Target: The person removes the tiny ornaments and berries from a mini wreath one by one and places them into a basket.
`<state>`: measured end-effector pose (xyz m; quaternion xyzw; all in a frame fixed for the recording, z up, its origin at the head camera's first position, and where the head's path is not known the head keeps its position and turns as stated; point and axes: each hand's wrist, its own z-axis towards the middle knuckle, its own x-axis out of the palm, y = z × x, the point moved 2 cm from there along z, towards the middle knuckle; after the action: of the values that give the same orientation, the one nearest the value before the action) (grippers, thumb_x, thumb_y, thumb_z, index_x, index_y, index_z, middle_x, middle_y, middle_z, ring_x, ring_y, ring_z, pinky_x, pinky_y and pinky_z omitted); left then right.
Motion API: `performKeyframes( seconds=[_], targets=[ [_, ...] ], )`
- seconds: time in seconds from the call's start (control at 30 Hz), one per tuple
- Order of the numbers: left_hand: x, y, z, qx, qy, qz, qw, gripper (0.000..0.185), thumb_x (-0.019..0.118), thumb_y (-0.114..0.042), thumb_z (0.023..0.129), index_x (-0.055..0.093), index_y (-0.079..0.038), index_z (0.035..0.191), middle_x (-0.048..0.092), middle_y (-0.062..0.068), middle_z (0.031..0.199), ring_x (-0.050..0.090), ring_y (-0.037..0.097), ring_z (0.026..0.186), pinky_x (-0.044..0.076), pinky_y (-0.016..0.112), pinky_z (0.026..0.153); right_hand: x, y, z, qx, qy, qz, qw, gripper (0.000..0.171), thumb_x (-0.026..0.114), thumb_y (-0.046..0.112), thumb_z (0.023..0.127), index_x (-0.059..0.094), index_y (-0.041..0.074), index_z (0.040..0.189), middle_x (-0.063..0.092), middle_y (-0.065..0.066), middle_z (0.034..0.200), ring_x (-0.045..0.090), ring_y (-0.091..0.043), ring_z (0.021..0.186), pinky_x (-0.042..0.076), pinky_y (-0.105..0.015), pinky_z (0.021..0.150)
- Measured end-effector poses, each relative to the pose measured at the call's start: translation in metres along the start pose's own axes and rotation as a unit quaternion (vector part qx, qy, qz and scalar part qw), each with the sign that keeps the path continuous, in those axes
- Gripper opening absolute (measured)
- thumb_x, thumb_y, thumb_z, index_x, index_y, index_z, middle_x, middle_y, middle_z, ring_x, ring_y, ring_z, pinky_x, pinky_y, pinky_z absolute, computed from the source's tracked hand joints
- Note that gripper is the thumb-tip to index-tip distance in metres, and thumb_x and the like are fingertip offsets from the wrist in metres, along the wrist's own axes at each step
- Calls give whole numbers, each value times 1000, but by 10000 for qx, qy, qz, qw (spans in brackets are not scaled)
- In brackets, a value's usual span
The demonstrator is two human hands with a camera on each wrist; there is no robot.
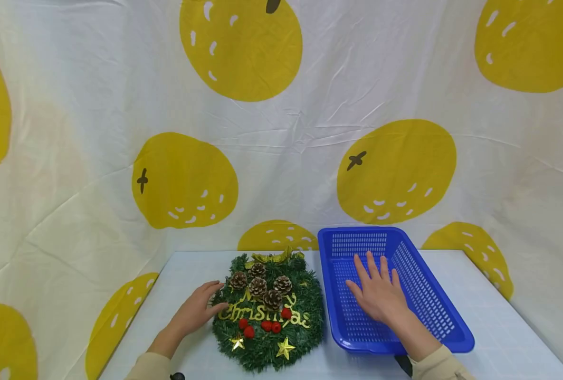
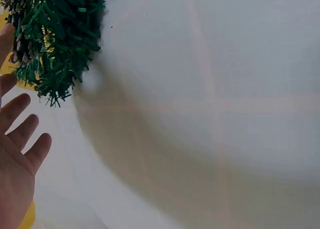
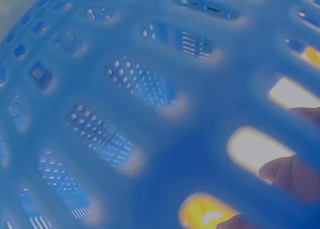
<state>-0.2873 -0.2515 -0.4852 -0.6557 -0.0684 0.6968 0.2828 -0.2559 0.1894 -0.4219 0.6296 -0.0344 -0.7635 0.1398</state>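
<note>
A green Christmas wreath (image 1: 312, 301) lies on the table, decorated with pine cones (image 1: 257, 287), red berries (image 1: 267, 326), gold stars (image 1: 285, 348) and gold "Merry Christmas" lettering. My left hand (image 1: 197, 309) is at its left side, fingers spread and thumb tip right at the edge. In the left wrist view the spread fingers (image 2: 39, 151) show below the green tinsel (image 2: 70, 34). To the right, my right hand (image 1: 381, 295) reaches over the blue plastic basket (image 1: 433, 274), palm down and fingers spread, holding nothing. Through the basket's slots, the right wrist view shows parts of fingers (image 3: 295, 174).
The white table (image 1: 495, 316) carries the wreath on the left and the basket on the right, side by side with a narrow gap. Behind them hangs a white cloth (image 1: 300, 174) printed with large yellow fruit.
</note>
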Motion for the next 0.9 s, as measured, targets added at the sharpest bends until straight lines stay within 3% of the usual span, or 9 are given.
performKeyframes(
  seconds=[0.27, 0.47, 0.63, 0.9],
  targets=[
    [3, 8, -4, 343, 221, -138, 9991, 69, 75, -42, 85, 55, 0, 135, 44, 26, 142, 42, 47, 129, 38, 61, 99, -2, 1, -5, -69, -28, -22, 10000, 67, 43, 46, 103, 26, 8, 155, 14, -25, 159, 4, -53, 142, 6, -71, 107],
    [4, 11, -5, 645, 283, -87, 9975, 50, 75, -39, 85, 67, -7, 123, 41, 29, 144, 41, 51, 128, 37, 64, 97, -4, 4, -8, -144, -94, -4, 9999, 66, 44, 46, 103, 27, 9, 155, 15, -24, 159, 6, -53, 142, 7, -70, 108],
    [6, 11, -8, 669, 198, -101, 9975, 38, 77, -36, 84, 72, -12, 112, 40, 30, 143, 41, 52, 127, 37, 64, 97, -3, 6, -10, -204, -143, -12, 9997, 64, 45, 44, 103, 29, 9, 154, 17, -24, 158, 7, -52, 142, 8, -70, 108],
    [12, 14, -18, 345, 126, -78, 9993, 45, 77, -37, 83, 69, -14, 121, 48, 28, 131, 51, 46, 117, 45, 59, 88, -2, 14, -16, -175, -22, 16, 9998, 65, 45, 45, 103, 28, 10, 155, 17, -24, 158, 7, -52, 142, 10, -70, 108]
  ],
)
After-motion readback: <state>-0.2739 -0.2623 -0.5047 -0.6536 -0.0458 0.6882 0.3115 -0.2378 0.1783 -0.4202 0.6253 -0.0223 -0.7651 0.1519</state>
